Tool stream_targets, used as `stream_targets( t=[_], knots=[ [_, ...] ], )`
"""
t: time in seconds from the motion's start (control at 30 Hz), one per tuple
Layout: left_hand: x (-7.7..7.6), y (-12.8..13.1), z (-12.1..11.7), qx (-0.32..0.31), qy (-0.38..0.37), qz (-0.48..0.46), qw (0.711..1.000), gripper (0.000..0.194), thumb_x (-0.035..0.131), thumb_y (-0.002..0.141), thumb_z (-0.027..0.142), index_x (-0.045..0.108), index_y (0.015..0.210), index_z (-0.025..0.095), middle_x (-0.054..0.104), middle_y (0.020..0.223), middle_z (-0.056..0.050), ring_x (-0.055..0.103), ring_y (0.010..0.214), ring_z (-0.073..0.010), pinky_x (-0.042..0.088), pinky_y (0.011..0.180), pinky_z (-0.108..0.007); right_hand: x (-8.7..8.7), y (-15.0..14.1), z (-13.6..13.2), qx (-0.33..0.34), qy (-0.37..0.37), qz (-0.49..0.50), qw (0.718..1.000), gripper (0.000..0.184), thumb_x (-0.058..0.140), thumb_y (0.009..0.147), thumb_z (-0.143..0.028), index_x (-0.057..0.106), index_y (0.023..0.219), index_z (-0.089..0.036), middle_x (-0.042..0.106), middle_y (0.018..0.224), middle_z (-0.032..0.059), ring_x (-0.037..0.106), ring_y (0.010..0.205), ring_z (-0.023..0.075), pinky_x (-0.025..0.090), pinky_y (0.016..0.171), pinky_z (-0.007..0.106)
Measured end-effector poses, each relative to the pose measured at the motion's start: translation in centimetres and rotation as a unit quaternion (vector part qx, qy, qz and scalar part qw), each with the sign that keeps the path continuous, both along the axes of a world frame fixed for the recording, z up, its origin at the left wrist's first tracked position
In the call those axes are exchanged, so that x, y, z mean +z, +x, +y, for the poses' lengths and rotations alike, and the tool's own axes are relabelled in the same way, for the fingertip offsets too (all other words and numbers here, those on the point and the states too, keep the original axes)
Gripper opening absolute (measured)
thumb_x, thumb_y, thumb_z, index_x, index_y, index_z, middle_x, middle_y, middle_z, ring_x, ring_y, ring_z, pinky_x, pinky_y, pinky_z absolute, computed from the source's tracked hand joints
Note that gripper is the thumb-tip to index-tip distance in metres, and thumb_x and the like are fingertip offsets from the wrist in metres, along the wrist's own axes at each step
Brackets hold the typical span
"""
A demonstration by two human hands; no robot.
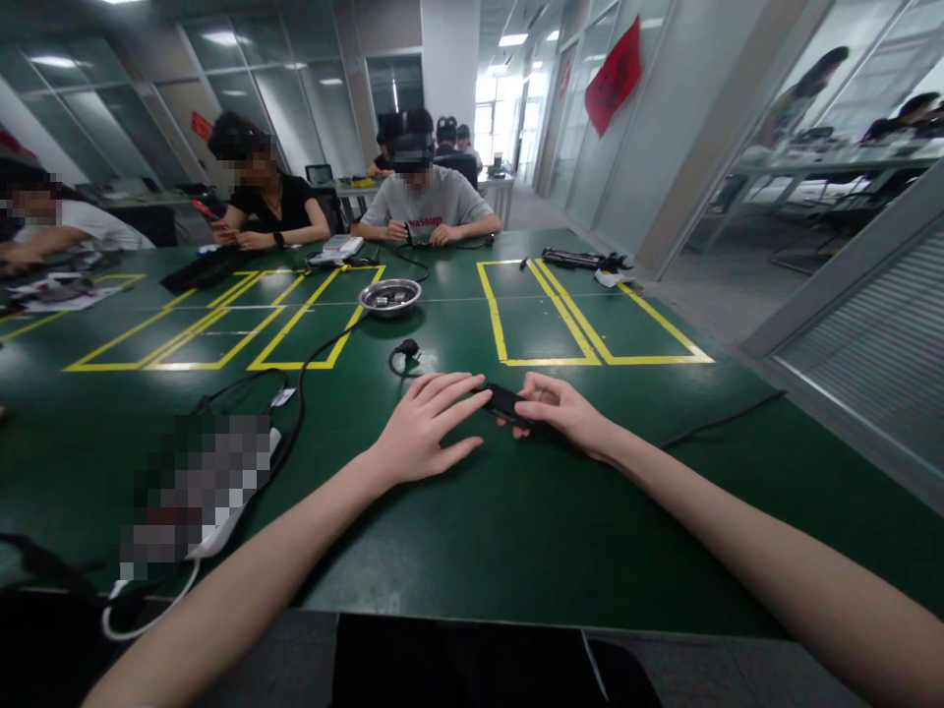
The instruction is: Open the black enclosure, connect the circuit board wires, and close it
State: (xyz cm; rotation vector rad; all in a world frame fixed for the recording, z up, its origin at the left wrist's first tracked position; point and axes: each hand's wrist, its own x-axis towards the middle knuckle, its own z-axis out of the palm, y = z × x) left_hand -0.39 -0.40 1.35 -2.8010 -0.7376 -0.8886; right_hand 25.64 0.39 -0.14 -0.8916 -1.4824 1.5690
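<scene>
A small flat black device (502,401) lies on the green table (472,531) in front of me. My left hand (424,430) rests flat beside it with fingers stretched out, the fingertips touching its left end. My right hand (561,413) curls over its right end, fingers pinched on it. A black cable (719,423) runs from under the right hand toward the table's right edge.
A metal bowl (389,295) sits mid-table, a small black coiled cable (404,352) in front of it. A white power strip (221,521) with cords lies at the left. Yellow tape rectangles (582,324) mark the table. Several people sit across it.
</scene>
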Motion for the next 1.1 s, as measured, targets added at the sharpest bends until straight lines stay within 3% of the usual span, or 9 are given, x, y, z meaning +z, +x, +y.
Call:
stream_targets(
  t=[0.17,0.3,0.4,0.53,0.63,0.73,0.93,1.0,1.1],
  knots=[
    [-0.5,-0.2,0.2,-0.014,-0.043,0.010,0.999,0.038,0.058,0.100,0.033,0.063,0.135,0.019,0.061,0.145,-0.015,0.056,0.135,-0.0276,0.043,0.112,-0.047,0.2,3.6,3.4,-0.276,0.055,0.080,0.956,0.054,0.085,0.069,-0.055,0.039,0.074,-0.025,0.074,0.076,-0.0005,0.070,0.062,0.0169,0.054,0.056,0.027],
    [-1.2,0.1,0.4,-0.034,-0.105,0.047,0.993,0.034,0.060,0.099,0.032,0.066,0.130,0.022,0.063,0.143,-0.012,0.057,0.133,-0.0274,0.045,0.111,-0.048,0.4,7.5,5.5,-0.450,0.184,0.084,0.870,0.056,0.080,0.069,-0.059,0.035,0.074,-0.026,0.069,0.070,-0.0036,0.067,0.057,0.0168,0.049,0.049,0.025],
    [-1.4,0.2,0.5,-0.035,-0.119,0.051,0.991,0.032,0.060,0.099,0.032,0.068,0.128,0.022,0.065,0.140,-0.011,0.058,0.131,-0.0272,0.046,0.111,-0.048,0.0,10.1,6.1,-0.520,0.277,-0.033,0.807,0.048,0.076,0.071,-0.058,0.040,0.077,-0.027,0.068,0.072,-0.0018,0.066,0.059,0.0189,0.050,0.053,0.029],
    [-1.6,0.0,0.7,-0.034,-0.126,0.055,0.990,0.029,0.060,0.099,0.032,0.069,0.125,0.022,0.067,0.138,-0.009,0.059,0.130,-0.0268,0.046,0.110,-0.047,-1.4,12.3,6.2,-0.490,0.264,-0.370,0.744,0.035,0.075,0.070,-0.050,0.050,0.074,-0.026,0.065,0.071,0.0024,0.065,0.069,0.0251,0.049,0.063,0.035],
    [-1.6,-0.1,0.7,-0.031,-0.138,0.060,0.988,0.029,0.060,0.099,0.032,0.069,0.124,0.022,0.068,0.137,-0.009,0.059,0.129,-0.0266,0.047,0.109,-0.046,-2.5,13.3,6.6,-0.455,0.202,-0.520,0.694,0.027,0.071,0.073,-0.046,0.055,0.078,-0.025,0.065,0.076,0.0067,0.063,0.076,0.0293,0.045,0.063,0.036],
    [-1.5,-0.1,0.6,-0.028,-0.147,0.061,0.987,0.029,0.060,0.099,0.032,0.070,0.124,0.023,0.068,0.136,-0.009,0.060,0.128,-0.0265,0.047,0.108,-0.046,-3.0,14.2,7.1,-0.451,0.192,-0.550,0.676,0.026,0.069,0.074,-0.046,0.059,0.085,-0.024,0.065,0.081,0.0101,0.063,0.086,0.0321,0.045,0.065,0.036],
    [-1.6,0.0,0.5,-0.037,-0.157,0.070,0.984,0.029,0.059,0.099,0.033,0.069,0.125,0.022,0.068,0.136,-0.009,0.060,0.127,-0.0261,0.048,0.107,-0.045,-3.1,15.2,7.3,-0.382,0.223,-0.469,0.764,0.027,0.070,0.072,-0.046,0.060,0.082,-0.024,0.070,0.090,0.0079,0.063,0.084,0.0273,0.048,0.073,0.036],
    [-1.5,0.0,0.5,-0.041,-0.158,0.069,0.984,0.029,0.060,0.099,0.033,0.069,0.125,0.022,0.068,0.135,-0.008,0.060,0.127,-0.0259,0.048,0.106,-0.045,-3.1,15.3,7.4,-0.408,0.209,-0.466,0.757,0.027,0.071,0.071,-0.046,0.059,0.080,-0.024,0.070,0.087,0.0075,0.063,0.081,0.0268,0.048,0.072,0.037],
    [-1.4,0.0,0.5,-0.042,-0.158,0.066,0.984,0.029,0.060,0.099,0.032,0.069,0.125,0.021,0.069,0.135,-0.009,0.060,0.126,-0.0260,0.048,0.107,-0.045,-3.3,15.5,7.7,-0.493,0.167,-0.476,0.708,0.027,0.073,0.070,-0.045,0.056,0.077,-0.024,0.068,0.081,0.0082,0.061,0.077,0.0276,0.048,0.071,0.038]
  ],
)
